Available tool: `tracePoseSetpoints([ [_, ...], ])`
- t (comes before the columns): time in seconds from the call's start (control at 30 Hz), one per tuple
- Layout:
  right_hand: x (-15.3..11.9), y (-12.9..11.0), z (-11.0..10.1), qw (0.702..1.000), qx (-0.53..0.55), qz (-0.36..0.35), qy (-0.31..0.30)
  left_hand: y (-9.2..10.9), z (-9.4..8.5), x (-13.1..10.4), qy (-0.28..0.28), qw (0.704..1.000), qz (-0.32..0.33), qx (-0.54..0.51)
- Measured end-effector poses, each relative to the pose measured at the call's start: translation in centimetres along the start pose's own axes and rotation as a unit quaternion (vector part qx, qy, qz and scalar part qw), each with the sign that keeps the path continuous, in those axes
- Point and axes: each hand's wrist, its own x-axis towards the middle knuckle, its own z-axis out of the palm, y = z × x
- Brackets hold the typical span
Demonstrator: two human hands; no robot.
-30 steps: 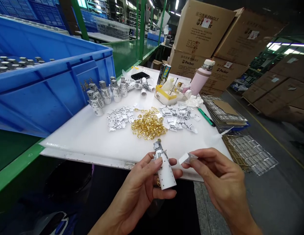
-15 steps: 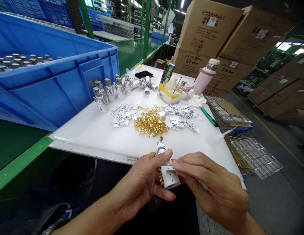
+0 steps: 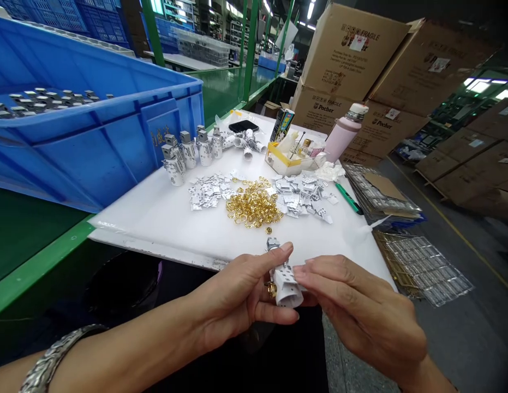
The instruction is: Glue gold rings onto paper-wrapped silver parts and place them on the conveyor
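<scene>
At the lower centre of the frame, the left hand is gripping a small white figurine. The right hand is pinching its fingertips closed against the figurine's side, just below the pile of gold rings on the white table.

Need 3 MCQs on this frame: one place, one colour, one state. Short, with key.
1. Where does the heap of gold metal rings lie?
A. in the blue crate
B. on the white board, between two heaps of small white tags
C. on the floor

2. What colour is the bottle?
A. pink
B. green
C. black

3. The small white cone-shaped figure is:
A. lying on the board
B. held in the left hand, right hand fingers touching it
C. standing in the crate

Key: B, tags flank the rings; A, its body is pink; B, both hands meet on it.
</scene>
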Motion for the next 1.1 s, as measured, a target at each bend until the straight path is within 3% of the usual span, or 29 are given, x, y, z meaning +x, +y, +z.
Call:
tracePoseSetpoints([
  [0.27, -0.6, 1.1, -1.2, 0.985, -0.072, -0.11, -0.114, 0.3, 0.0, -0.2, 0.008, 1.0, 0.009, 0.01],
  [0.5, 0.4, 1.0, -1.6, 0.984, -0.074, -0.105, -0.125, 0.4, -0.1, 0.2, 0.007, 1.0, -0.008, 0.003],
  [0.73, 1.4, 1.1, -1.8, 0.994, -0.022, -0.047, -0.098, 0.9, 0.2, 0.2, 0.0, 1.0, -0.016, -0.007],
  [0.93, 1.7, 1.1, -2.0, 0.983, -0.06, -0.11, -0.136, 0.8, 0.0, 0.1, 0.001, 1.0, 0.003, -0.011],
  [1.1, 2.8, 0.2, -2.5, 0.972, -0.118, -0.165, -0.12, 0.3, -0.4, -0.1, -0.011, 0.999, 0.036, 0.024],
])
